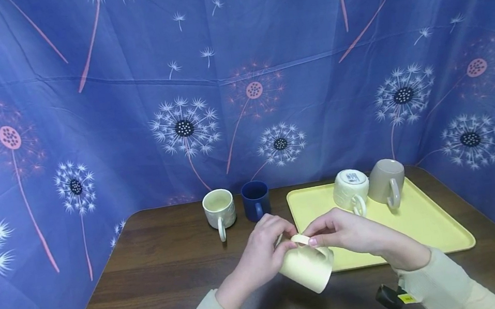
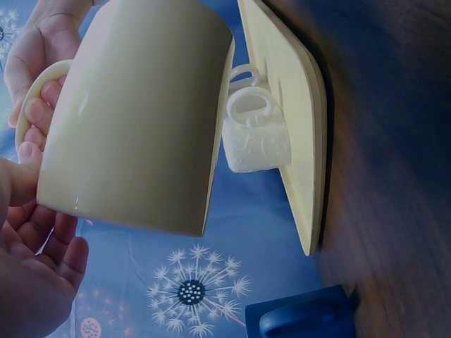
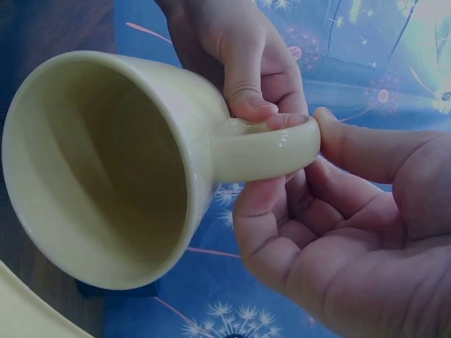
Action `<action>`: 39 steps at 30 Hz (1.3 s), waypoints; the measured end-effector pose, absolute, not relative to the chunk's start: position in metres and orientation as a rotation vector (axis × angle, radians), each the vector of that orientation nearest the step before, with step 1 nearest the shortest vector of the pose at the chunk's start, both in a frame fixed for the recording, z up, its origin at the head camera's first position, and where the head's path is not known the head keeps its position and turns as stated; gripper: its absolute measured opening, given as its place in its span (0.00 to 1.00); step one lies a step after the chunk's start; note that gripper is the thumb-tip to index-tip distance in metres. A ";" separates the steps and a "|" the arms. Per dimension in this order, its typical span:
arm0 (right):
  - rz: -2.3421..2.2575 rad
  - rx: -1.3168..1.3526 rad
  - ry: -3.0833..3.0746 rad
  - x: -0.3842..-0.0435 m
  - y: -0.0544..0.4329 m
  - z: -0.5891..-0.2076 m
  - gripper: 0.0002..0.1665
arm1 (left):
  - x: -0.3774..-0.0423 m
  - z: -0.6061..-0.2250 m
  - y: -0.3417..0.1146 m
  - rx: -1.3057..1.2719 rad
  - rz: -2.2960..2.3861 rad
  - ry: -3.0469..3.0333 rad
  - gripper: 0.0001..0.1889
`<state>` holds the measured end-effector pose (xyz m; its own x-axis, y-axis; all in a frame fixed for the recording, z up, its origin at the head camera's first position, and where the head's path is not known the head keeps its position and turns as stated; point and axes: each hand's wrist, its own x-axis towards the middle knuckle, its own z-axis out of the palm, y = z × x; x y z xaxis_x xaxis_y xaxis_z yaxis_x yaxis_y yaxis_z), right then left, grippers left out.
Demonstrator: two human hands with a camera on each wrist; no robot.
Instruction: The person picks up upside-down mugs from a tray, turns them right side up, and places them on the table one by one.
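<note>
A pale yellow mug (image 1: 308, 270) hangs tilted over the table, its mouth toward the front right in the head view. Both hands hold it by its handle (image 3: 271, 151). My right hand (image 1: 349, 232) pinches the handle's outer curve between thumb and fingers. From the other side, my left hand (image 1: 262, 251) grips where the handle joins the body, near the base, its thumb on the handle. In the right wrist view the mug's hollow inside (image 3: 106, 176) shows with nothing in it. The left wrist view shows its smooth outer wall (image 2: 134, 120).
A yellow tray (image 1: 435, 226) lies on the right of the brown table (image 1: 153, 292). On it, a white mug (image 1: 350, 188) and a grey mug (image 1: 386, 180) stand upside down. Upright at the back are a whitish mug (image 1: 219, 208) and a navy mug (image 1: 255, 200). Behind hangs blue cloth.
</note>
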<state>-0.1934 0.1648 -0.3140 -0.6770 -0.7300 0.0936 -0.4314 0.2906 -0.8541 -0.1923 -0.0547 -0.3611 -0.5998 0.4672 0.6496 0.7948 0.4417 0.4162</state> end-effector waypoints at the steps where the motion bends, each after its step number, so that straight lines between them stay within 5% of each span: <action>1: -1.346 -1.055 2.246 -0.193 0.164 -0.314 0.13 | -0.192 -0.361 -0.055 -1.058 -0.991 -2.250 0.07; 24: -1.553 -0.891 2.508 -0.176 0.159 -0.326 0.13 | -0.188 -0.357 -0.062 -0.922 -1.048 -2.196 0.08; 39: -1.725 -1.175 2.915 -0.169 0.148 -0.353 0.20 | -0.181 -0.360 -0.063 -0.704 -1.123 -2.135 0.10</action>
<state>-0.1692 0.1476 -0.3526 -0.6987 -0.3006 0.6492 -0.7138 0.3550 -0.6038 -0.1813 -0.0628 -0.3601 -0.6669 0.1683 0.7259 0.6934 0.4969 0.5218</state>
